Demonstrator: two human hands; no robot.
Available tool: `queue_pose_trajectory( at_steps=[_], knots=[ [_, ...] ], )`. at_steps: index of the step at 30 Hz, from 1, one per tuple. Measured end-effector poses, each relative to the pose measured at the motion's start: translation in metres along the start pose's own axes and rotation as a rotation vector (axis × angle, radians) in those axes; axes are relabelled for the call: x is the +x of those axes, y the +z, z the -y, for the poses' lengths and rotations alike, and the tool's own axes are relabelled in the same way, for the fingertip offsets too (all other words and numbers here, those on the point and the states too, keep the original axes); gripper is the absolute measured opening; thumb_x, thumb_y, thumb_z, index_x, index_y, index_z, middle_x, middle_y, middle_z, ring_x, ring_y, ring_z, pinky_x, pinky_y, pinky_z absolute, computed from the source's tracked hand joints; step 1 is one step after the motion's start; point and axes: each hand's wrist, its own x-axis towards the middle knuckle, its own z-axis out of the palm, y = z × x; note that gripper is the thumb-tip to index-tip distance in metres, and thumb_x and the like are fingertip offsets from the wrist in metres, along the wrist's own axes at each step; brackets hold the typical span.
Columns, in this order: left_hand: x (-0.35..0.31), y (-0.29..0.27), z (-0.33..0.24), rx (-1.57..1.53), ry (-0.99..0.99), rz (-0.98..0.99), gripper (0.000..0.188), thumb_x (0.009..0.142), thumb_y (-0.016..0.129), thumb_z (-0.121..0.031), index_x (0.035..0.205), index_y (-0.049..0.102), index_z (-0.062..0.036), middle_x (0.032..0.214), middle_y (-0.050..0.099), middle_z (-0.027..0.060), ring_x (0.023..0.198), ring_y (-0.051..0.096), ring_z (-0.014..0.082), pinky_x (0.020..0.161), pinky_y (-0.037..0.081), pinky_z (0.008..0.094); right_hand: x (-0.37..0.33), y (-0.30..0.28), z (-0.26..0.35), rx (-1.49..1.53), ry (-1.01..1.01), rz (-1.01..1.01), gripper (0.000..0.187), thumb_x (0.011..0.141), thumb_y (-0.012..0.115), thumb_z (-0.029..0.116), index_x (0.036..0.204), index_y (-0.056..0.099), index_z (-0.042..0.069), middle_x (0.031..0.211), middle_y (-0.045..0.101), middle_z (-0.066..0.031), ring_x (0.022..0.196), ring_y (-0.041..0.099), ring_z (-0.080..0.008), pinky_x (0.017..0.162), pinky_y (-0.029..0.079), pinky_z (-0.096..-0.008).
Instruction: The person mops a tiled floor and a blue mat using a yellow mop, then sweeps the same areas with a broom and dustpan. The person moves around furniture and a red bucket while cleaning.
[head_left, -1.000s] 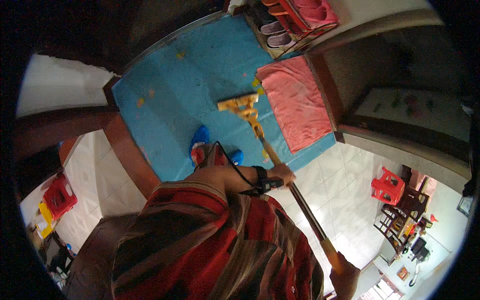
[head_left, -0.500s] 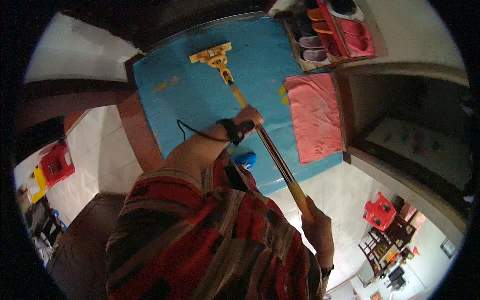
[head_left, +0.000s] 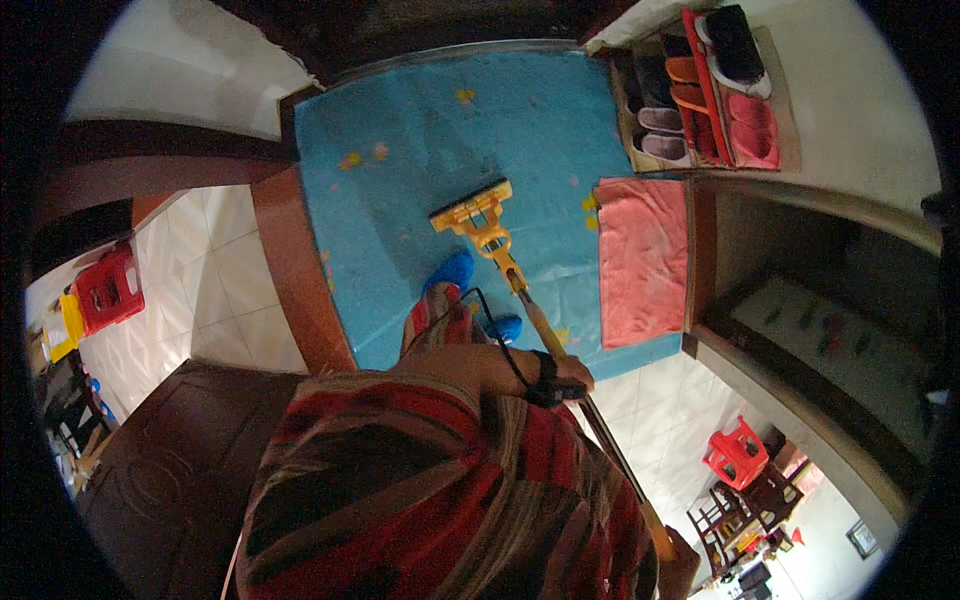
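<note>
A sponge mop [head_left: 478,210] with a yellow head lies across the blue floor covering [head_left: 540,110], just ahead of my feet. Its long pole slants back toward my lower right. Partway along the pole, my left hand [head_left: 572,374] is closed round it, with a black strap on the wrist. Near the pole's rear end my right hand [head_left: 680,567] is also closed on it, partly cut off by my striped clothing. A blue shoe [head_left: 452,270] on my foot is close to the mop head, and another blue shoe [head_left: 503,328] is beside the pole.
To the right, a pink cloth [head_left: 643,265] lies flat on the blue covering. Beyond it a rack [head_left: 700,165] holds several slippers and shoes. A brown door [head_left: 190,470] is at the lower left. Red stools [head_left: 737,452] stand on the pale tiles.
The mop head has come back toward me from the far part of the blue covering. Both hands have drawn back and to the right with the pole. A second blue shoe now shows.
</note>
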Motion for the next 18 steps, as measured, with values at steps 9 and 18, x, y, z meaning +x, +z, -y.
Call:
queue_pose_trajectory(
  at_steps=[9,18],
  knots=[
    [-0.023,-0.19,-0.023,0.671,-0.356,0.125,0.032,0.07,0.054,-0.04,0.065,0.056,-0.0089,0.061,0.055,0.0082,0.057,0.053,0.0276,0.053,0.041,0.0439,0.094,0.012,0.075,0.118,-0.341,0.051,0.049,0.065,0.063,0.001,0.113,0.054,-0.004,0.076,0.06,-0.0065,0.067,0.049,-0.0076,0.057,0.045,-0.0234],
    [-0.173,-0.397,-0.021,1.197,-0.411,-0.388,0.017,0.055,0.066,-0.027,0.061,0.061,-0.0117,0.063,0.057,0.0083,0.064,0.058,0.0285,0.053,0.045,0.0411,0.168,0.112,0.286,0.052,-1.011,0.245,0.051,0.072,0.054,-0.001,0.122,0.045,0.0,0.102,0.059,-0.022,0.091,0.061,-0.023,0.075,0.047,-0.0309]
  ],
)
